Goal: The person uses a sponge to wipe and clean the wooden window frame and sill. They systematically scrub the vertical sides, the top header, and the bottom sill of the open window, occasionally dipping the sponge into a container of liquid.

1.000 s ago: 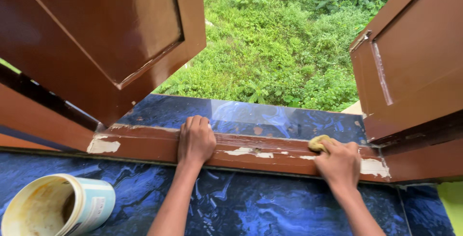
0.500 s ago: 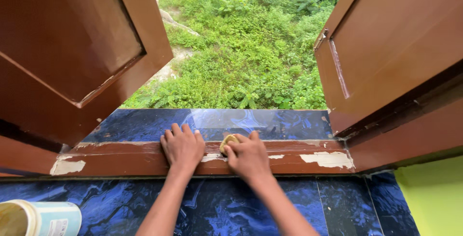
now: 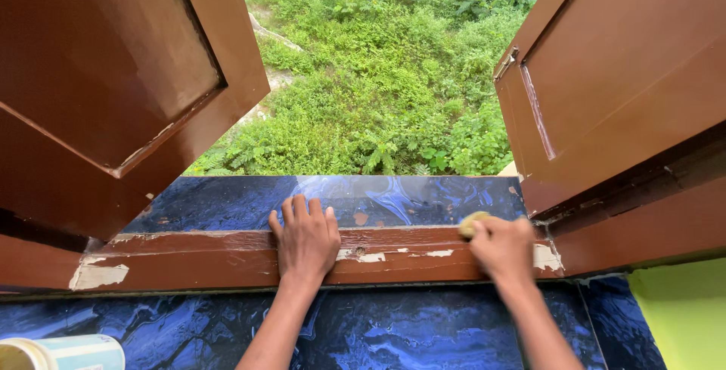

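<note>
My left hand (image 3: 305,238) lies flat, fingers spread, on the brown wooden bottom rail of the window frame (image 3: 219,258), near its middle. My right hand (image 3: 502,249) is closed on a small yellowish sponge-like pad (image 3: 472,223) and presses it against the same rail near the right end. White patches (image 3: 97,275) of bare filler or chipped paint show along the rail, at the left end, the middle and under my right hand.
Two brown window shutters stand open outward, one at the left (image 3: 113,75) and one at the right (image 3: 612,83). Blue marbled tile (image 3: 393,325) covers the sill on both sides of the rail. A pale blue tub (image 3: 64,353) lies at the bottom left. Green plants lie far below outside.
My right hand has slid with the pad from the middle of the rail to its right end. My left hand has stayed on the rail. The view shifted slightly.
</note>
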